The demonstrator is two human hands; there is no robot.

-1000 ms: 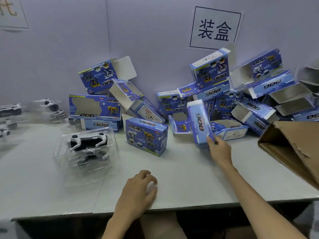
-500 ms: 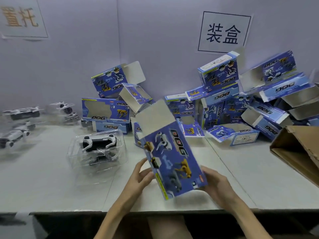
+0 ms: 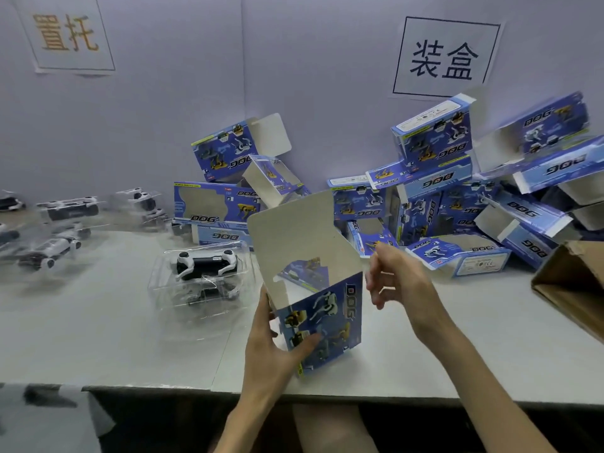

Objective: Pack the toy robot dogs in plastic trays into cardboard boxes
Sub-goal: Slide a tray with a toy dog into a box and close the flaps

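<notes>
Left hand (image 3: 266, 349) grips the box (image 3: 327, 317) low on its left side, thumb on the printed front; box upright nr the table's (image 3: 98, 325) front edge, top flap (image 3: 294, 237) open. Right hand (image 3: 403, 284) just beside it, fingers loosely curled, prob. holding nothing. Thin card: light, dents easily, hold by corners; tray (image 3: 165, 297) w/ toy dog (image 3: 206, 264) is slick, flimsy, lift by both rims. Bare table between them; carton (image 3: 575, 289) crowds the right.

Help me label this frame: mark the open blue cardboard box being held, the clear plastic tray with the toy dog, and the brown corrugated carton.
Open blue cardboard box (image 3: 330, 313), head view, printed front panel.
Clear plastic tray (image 3: 165, 297), head view, bare lower-left wall.
Brown corrugated carton (image 3: 577, 277), head view, upper panel.
</notes>
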